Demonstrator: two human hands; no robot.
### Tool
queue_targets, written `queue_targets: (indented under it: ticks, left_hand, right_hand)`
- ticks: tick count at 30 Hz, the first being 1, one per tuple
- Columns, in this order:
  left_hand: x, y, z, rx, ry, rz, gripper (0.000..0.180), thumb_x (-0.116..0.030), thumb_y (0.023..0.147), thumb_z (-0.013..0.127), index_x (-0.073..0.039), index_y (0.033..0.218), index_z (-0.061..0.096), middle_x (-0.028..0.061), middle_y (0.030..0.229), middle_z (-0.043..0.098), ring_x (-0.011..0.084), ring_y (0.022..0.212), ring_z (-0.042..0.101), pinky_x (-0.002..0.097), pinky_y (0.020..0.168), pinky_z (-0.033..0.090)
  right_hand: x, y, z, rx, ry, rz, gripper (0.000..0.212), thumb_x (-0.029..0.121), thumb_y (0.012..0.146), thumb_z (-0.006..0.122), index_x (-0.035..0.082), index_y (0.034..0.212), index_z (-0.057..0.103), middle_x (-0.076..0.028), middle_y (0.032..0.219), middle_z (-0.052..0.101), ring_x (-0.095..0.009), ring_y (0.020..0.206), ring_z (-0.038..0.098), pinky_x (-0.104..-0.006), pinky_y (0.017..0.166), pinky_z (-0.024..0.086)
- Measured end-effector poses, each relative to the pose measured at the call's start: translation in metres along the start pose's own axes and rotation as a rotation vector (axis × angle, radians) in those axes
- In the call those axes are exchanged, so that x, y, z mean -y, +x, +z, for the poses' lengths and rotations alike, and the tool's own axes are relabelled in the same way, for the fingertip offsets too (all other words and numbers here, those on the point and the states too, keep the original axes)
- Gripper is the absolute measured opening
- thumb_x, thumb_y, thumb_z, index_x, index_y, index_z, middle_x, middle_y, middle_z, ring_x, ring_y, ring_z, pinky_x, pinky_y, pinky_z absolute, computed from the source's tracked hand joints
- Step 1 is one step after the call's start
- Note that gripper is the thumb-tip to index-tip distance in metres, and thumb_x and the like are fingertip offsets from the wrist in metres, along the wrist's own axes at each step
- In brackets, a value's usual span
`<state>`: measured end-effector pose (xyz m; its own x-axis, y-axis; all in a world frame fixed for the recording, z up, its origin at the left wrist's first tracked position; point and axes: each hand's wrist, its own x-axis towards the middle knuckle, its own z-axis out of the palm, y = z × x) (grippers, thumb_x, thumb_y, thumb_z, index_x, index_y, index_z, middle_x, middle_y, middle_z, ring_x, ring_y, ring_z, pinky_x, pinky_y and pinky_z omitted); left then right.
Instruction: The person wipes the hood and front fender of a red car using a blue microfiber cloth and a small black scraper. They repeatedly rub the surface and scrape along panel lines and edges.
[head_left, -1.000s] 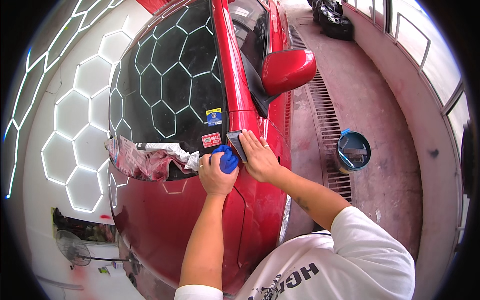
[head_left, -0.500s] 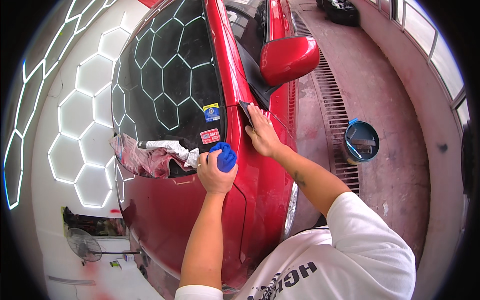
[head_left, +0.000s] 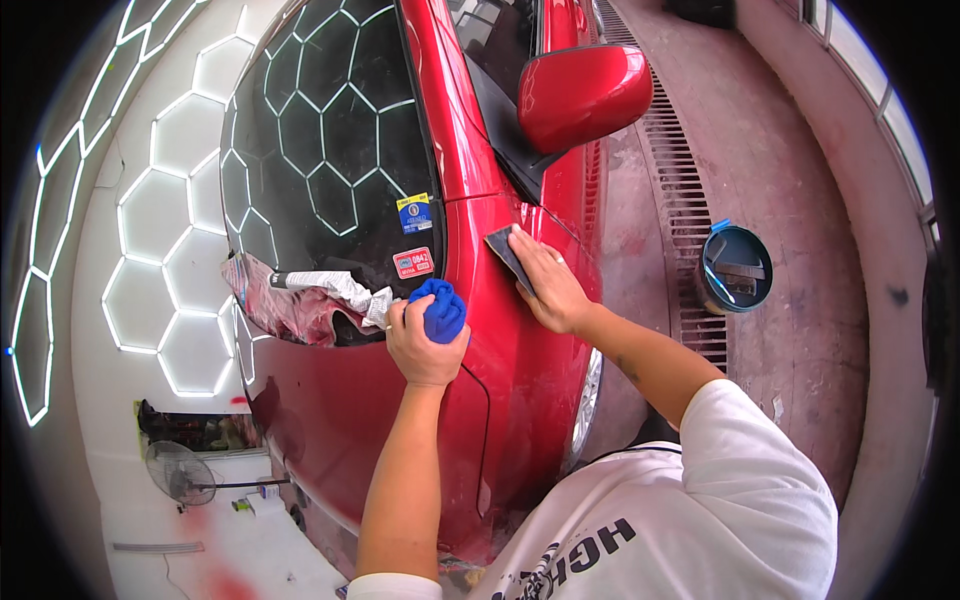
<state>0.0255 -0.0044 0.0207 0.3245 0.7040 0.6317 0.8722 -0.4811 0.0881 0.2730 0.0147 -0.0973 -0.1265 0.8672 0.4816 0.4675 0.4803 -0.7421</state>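
A bunched blue cloth (head_left: 445, 312) is gripped in my left hand (head_left: 422, 352), closed around it at the rear edge of the red hood (head_left: 340, 420). Under my right hand (head_left: 552, 290), a dark sheet of sandpaper (head_left: 508, 258) lies against the car's red fender (head_left: 520, 390), below the side mirror (head_left: 585, 95). The fingers stretch along the sheet and hold it to the paint; one edge sticks out past them. Crumpled, red-stained masking paper (head_left: 300, 300) rests at the windshield's base, beside my left hand.
The dark windshield (head_left: 300, 170) mirrors hexagonal lights. On the floor to the right, a bucket (head_left: 762, 296) holds water and some tools, next to a long drain grate (head_left: 680, 180). A fan (head_left: 180, 472) stands at the lower left. A wall with windows (head_left: 850, 60) runs along the right.
My right hand has slid the sandpaper a little down the fender, away from the mirror's base. My left hand keeps its hold on the blue cloth. The whole view has shifted slightly.
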Motion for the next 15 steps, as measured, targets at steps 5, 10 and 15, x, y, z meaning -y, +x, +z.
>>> queue_targets:
  ticks: [5,10,15]
  left_hand:
    - [0.004,0.002,0.003,-0.005,0.010,0.028,0.069,-0.019,0.063,0.096,-0.017,0.126,0.066,0.0142,0.118,0.062,0.0417,0.107,0.068,0.0539,0.089,0.058]
    - [0.005,-0.003,0.004,0.014,-0.011,0.008,0.064,-0.015,0.068,0.092,-0.011,0.126,0.065,0.0173,0.118,0.063,0.0430,0.110,0.066,0.0527,0.097,0.055]
    - [0.008,-0.005,0.002,0.001,0.008,0.034,0.071,-0.020,0.064,0.094,-0.015,0.129,0.066,0.0184,0.121,0.063,0.0430,0.111,0.067,0.0532,0.094,0.058]
  right_hand:
    - [-0.013,0.045,-0.004,-0.107,-0.075,0.022,0.077,0.021,0.110,0.061,-0.003,0.174,0.028,-0.030,0.179,0.033,-0.045,0.169,0.028,-0.0579,0.136,0.026]
    - [0.005,0.028,-0.022,-0.232,0.234,0.246,0.072,0.031,0.117,0.056,0.003,0.177,0.028,-0.027,0.176,0.041,-0.046,0.163,0.040,-0.0513,0.134,0.033]
    - [0.005,-0.014,-0.003,-0.371,0.466,0.303,0.059,0.029,0.122,0.048,0.008,0.176,0.036,-0.025,0.179,0.038,-0.040,0.169,0.032,-0.0460,0.136,0.030]
